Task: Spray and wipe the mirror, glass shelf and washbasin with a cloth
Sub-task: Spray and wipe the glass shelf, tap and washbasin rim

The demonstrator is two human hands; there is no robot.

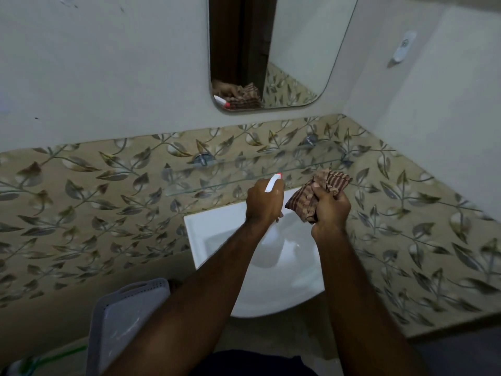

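Now the left hand (264,203) is closed around the neck of a spray bottle (268,248), its fingers wrapped tight, and the white and red nozzle (273,181) points toward the glass shelf (217,177). The right hand (332,210) pinches a bunched striped cloth (322,189) just beside the bottle, above the white washbasin (214,226). The mirror (298,50) hangs on the wall above the shelf, and a grey basket (127,318) stands low at the left.
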